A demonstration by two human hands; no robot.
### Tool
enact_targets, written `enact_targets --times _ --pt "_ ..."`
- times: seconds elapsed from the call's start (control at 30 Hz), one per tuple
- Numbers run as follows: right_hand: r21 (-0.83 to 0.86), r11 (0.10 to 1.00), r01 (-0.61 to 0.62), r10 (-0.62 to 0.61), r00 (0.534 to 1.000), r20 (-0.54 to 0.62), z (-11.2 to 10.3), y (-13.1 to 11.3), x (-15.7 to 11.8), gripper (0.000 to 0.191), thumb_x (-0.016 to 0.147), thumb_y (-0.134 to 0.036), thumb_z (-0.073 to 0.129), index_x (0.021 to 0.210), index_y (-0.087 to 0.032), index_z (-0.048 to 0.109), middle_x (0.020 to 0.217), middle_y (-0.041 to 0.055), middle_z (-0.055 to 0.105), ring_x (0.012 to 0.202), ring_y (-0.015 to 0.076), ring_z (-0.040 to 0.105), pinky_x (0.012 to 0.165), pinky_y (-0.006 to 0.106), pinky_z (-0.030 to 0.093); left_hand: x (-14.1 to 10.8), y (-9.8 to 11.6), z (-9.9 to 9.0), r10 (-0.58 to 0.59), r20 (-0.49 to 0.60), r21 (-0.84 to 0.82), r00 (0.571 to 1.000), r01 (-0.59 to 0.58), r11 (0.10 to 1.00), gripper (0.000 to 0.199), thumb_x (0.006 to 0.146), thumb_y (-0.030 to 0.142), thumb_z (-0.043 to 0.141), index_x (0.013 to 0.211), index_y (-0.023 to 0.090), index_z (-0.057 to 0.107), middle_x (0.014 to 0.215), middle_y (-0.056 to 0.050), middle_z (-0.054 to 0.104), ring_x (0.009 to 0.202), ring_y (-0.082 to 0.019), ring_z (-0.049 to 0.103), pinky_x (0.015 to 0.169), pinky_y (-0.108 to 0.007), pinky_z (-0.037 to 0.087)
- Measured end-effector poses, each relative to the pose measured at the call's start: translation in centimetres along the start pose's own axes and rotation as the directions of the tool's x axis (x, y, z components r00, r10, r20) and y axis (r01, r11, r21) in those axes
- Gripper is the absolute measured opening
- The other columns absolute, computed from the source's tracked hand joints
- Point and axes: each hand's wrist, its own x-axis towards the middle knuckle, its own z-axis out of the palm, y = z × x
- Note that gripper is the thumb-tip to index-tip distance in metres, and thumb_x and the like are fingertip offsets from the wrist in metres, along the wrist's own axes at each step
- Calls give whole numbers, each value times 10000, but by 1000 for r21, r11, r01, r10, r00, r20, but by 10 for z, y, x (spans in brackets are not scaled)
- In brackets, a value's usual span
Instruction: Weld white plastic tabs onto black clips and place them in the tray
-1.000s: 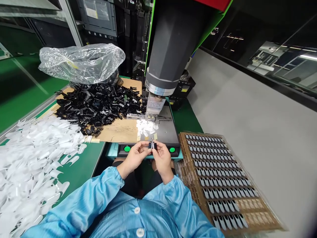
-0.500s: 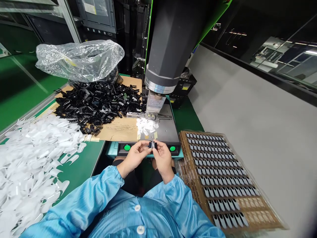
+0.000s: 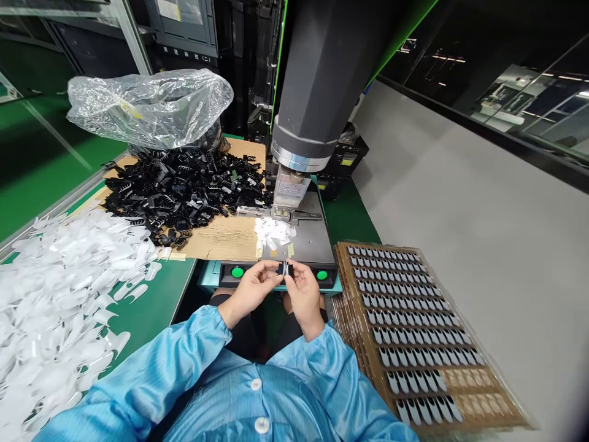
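Observation:
Between my fingertips, at the front edge of the machine, is a small black plastic part (image 3: 289, 269) with a pale strip down its middle. My left hand (image 3: 252, 288) pinches its left side, and my right hand (image 3: 304, 293) pinches its right side. Whether this is one piece or two pressed together I cannot tell. Just beyond my hands, a small heap of white plastic pieces (image 3: 273, 232) lies on the grey machine base (image 3: 315, 236). Green buttons sit on either side of my hands, the left button (image 3: 237, 272) and the right button (image 3: 321, 275).
A black machine head (image 3: 306, 132) overhangs the base. Black plastic parts (image 3: 184, 190) lie piled on cardboard (image 3: 225, 239) beside a clear plastic bag (image 3: 151, 110). White curved pieces (image 3: 69, 294) cover the left table. At right, stacked trays (image 3: 368, 344) hold rows of grey-and-black parts.
The view has shifted very slightly. Both hands keep the same pinch on the small black part, with no other clear change.

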Motion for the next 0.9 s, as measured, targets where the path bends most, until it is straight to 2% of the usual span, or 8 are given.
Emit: enact_targets --times 0.23,0.33,0.43,0.5,0.67,0.9 --pt "29 999 -24 25 1000 -9 4 -9 -1 399 917 -432 791 1242 -235 671 1301 134 747 1210 279 726 1092 499 592 -2 4 1 -22 -16 -18 1000 22 1000 354 816 344 937 1061 183 739 848 -5 748 755 -114 691 791 -255 593" --pt "87 994 -59 61 998 -18 5 -19 -2 405 967 -467 728 1287 -241 625 1317 139 749 1200 276 732 1055 492 605 -2 13 1 -116 17 -157 993 117 981 338 826 354 933 1020 178 720 942 -30 761 805 -130 728 762 -245 616" --pt "138 985 -101 103 995 -12 5 -31 -3 394 1004 -435 664 1344 -242 612 1322 131 749 1208 272 724 1000 452 614 -2 23 0 -229 87 -335 969 245 910 315 884 351 881 1091 168 730 1099 -74 772 901 -156 766 815 -262 646" --pt "186 974 -129 130 991 6 5 -39 -3 387 1001 -406 648 1353 -249 614 1323 125 745 1199 276 724 949 428 624 -2 27 -1 -262 115 -395 958 286 873 302 914 324 849 1144 162 738 1126 -85 774 921 -160 777 852 -264 651" --pt "253 951 -179 168 984 62 6 -47 -3 355 978 -394 626 1307 -262 620 1312 114 732 1120 277 736 890 440 645 -3 31 -3 -276 206 -420 939 340 842 323 963 296 780 1240 136 741 1118 -119 790 932 -189 791 862 -282 656" --pt "281 938 -200 192 980 57 7 -47 -3 318 949 -374 627 1244 -258 627 1239 102 738 1085 268 729 865 422 646 -3 28 -4 -271 244 -406 931 352 843 302 992 301 751 1244 135 750 1122 -128 787 952 -200 787 867 -287 647"
